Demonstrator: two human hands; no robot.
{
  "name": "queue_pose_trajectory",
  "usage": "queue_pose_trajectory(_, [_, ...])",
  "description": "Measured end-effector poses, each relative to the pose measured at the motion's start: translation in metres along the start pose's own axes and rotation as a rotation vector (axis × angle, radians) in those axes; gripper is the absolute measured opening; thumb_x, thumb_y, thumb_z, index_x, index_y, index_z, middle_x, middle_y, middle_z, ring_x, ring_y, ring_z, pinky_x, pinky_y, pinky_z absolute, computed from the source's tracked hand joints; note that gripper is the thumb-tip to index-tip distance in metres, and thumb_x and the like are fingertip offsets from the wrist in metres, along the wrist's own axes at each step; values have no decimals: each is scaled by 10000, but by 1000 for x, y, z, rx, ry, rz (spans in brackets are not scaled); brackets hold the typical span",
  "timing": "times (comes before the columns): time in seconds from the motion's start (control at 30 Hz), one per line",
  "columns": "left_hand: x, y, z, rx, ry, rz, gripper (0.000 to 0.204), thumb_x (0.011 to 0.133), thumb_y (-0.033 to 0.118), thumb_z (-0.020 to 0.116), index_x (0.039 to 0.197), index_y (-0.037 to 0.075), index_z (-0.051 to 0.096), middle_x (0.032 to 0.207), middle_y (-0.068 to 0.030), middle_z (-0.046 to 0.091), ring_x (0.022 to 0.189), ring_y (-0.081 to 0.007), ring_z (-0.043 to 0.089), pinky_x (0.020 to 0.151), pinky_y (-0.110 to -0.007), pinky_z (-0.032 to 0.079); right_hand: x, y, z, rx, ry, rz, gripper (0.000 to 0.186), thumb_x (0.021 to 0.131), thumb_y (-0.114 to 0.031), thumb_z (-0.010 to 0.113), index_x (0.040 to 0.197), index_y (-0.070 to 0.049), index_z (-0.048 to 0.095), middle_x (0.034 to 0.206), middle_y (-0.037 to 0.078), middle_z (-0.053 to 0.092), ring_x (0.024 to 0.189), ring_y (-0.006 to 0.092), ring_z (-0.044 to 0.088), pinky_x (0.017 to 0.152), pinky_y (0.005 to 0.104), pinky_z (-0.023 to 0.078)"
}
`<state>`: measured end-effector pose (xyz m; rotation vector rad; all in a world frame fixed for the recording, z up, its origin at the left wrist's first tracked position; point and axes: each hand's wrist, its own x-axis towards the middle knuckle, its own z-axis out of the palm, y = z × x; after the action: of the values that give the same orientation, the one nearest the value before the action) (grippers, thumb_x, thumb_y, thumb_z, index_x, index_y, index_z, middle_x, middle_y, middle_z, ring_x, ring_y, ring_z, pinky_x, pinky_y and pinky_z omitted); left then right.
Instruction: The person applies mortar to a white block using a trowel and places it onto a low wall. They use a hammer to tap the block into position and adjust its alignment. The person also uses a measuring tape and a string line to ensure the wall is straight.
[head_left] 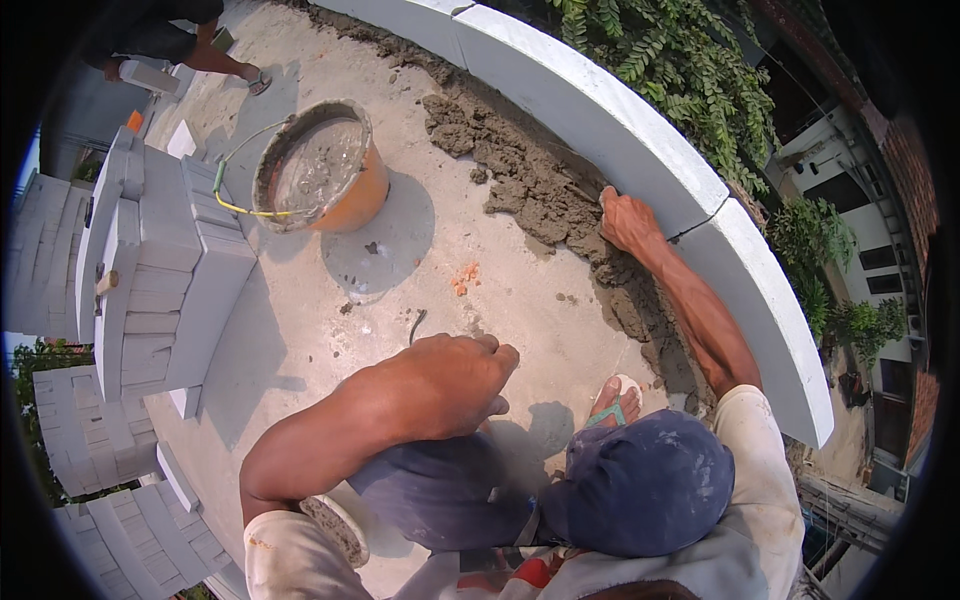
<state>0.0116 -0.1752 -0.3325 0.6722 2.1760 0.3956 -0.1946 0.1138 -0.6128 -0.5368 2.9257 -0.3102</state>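
Head view: wet, lumpy grey mortar (pixel 510 185) lies along the pale concrete floor's (pixel 520 300) wall-side edge, beside a white rectangular-block wall (pixel 600 105). Probably heavy, soft, sticky; best scooped from underneath. Long axis follows the wall, upper left to lower right. Right hand (pixel 632 222) curled at mortar, left hand (pixel 440 375) half-curled; can't tell whether either grips anything.
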Motion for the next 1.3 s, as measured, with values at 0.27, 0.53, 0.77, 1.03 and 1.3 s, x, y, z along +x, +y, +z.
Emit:
queue_pose_trajectory(0.27, [-10, -5, 4, 29, -4, 24, 576, 941, 296, 740, 1368, -35, 540, 1177, -236, 662, 1071, -429, 680, 888, -513, 546, 7, -48, -34, 20, 15, -100, 132, 938, -97, 553, 991, 24, 548, 866, 308, 710, 846, 482, 725, 735, 585, 577])
queue_pose_trajectory(0.53, [-6, -5, -4, -24, -9, -30, 427, 965, 274, 703, 1222, -43, 581, 1144, -239, 668, 1103, -432, 668, 935, -506, 542, -82, -113, 31, 205, 135, -236, 149, 979, -102, 555, 1052, 17, 503, 914, 270, 666, 704, 429, 706, 580, 518, 560])
queue_pose_trajectory(0.77, [-2, 12, -11, 2, -44, -60, 502, 950, 289, 725, 1366, 49, 580, 1213, -192, 672, 1102, -404, 681, 951, -480, 539, -129, -107, 45, 261, 0, -163, 175, 1000, -121, 490, 1050, 45, 515, 852, 279, 666, 672, 423, 707, 555, 516, 553])
queue_pose_trajectory(1.03, [1, 18, -10, -32, 44, 5, 478, 919, 238, 768, 1329, 50, 612, 1198, -189, 672, 1073, -400, 686, 903, -466, 560, -147, -87, 60, 377, -189, -58, 193, 969, -118, 510, 1040, 54, 559, 753, 284, 684, 731, 465, 711, 670, 538, 571])
queue_pose_trajectory(1.3, [-40, -19, -19, -167, 614, 139, 392, 906, 143, 748, 1261, 18, 638, 1125, -156, 683, 1000, -380, 693, 824, -435, 567, -181, -119, 54, 806, -271, 76, 357, 956, -243, 713, 1141, 27, 568, 856, 219, 676, 754, 344, 671, 694, 458, 514])
